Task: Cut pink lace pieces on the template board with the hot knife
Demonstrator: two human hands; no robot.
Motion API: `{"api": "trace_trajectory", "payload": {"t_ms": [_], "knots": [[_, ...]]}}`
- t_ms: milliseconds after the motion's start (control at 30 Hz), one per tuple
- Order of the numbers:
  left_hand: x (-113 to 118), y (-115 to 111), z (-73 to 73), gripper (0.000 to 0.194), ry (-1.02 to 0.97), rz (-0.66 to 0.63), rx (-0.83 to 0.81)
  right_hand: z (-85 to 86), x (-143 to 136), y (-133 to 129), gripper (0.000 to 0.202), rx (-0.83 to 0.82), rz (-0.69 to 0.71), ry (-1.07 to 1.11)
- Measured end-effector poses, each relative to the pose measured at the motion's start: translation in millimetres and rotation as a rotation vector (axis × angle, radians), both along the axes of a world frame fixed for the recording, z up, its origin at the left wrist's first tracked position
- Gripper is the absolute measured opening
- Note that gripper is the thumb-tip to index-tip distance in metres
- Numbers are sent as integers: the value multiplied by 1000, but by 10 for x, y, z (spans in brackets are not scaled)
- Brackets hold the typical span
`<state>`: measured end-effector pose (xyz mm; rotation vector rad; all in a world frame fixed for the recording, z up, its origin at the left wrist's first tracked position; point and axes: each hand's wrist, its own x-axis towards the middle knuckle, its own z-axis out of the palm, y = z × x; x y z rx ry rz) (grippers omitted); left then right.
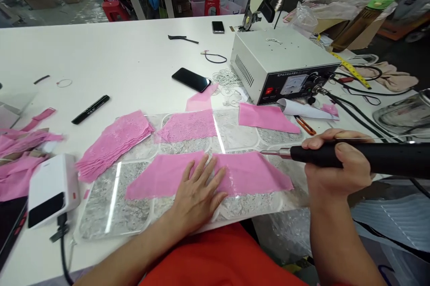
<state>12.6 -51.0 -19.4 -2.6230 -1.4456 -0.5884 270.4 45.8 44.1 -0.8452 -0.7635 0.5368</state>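
My left hand (pixel 200 194) lies flat with fingers spread on pink fabric, where two trapezoid panels meet, a left panel (pixel 159 176) and a right panel (pixel 251 171). In my right hand (pixel 339 165) is a black-handled cutting pen (pixel 322 155) with a thin metal tip, pointing left. Its tip is at the upper right corner of the right panel; I cannot tell whether it touches. Under the fabric is a clear-covered, grey-patterned mat (pixel 117 205). A stack of pink lace pieces (pixel 114 142) and a single lace piece (pixel 190 125) lie behind my left hand.
A grey control box (pixel 282 57) with a meter stands at the back right, cables (pixel 356 115) running from it. Nearby are a phone (pixel 191 80), an orange box cutter (pixel 305 125) and a glass jar (pixel 406 113). A white power bank (pixel 53 192) sits at left.
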Motion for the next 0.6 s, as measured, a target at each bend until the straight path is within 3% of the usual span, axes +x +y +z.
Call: {"api": "trace_trajectory", "payload": {"t_ms": [200, 367, 600], "knots": [[0, 22, -7, 40, -28, -7, 27, -36, 236, -153, 11, -42, 17, -71], [-4, 34, -18, 40, -38, -13, 38, 28, 418, -300, 13, -86, -62, -27], [-12, 52, -2, 38, -28, -20, 44, 59, 574, -468, 13, -162, -16, -39]]}}
